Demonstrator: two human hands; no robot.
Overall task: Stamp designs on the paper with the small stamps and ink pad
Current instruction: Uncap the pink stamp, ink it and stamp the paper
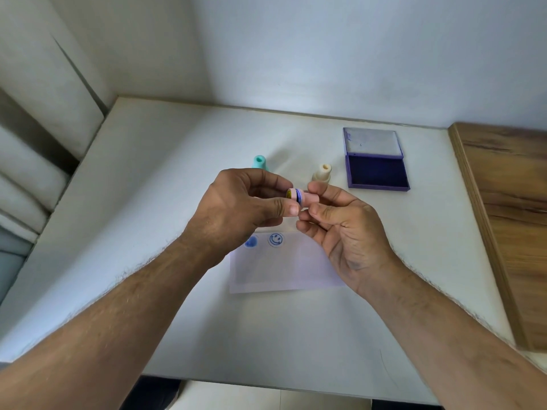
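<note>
Above the white paper [284, 270] both hands hold a small pink stamp [309, 199] lying sideways. My right hand [346, 229] pinches the stamp's body. My left hand [239, 208] pinches its pink cap [292, 193], which sits a little apart from the blue inked face. The paper carries a blue smiley print [276, 240] and a solid blue blot [251, 241], partly hidden by my left wrist. A teal stamp [260, 161] and a cream stamp [322, 173] stand upright behind the hands. The purple ink pad [377, 173] lies open at the right.
The ink pad's lid [371, 142] is folded back flat on the white table [148, 202]. A wooden board [509, 220] borders the table on the right. White walls close the far and left sides.
</note>
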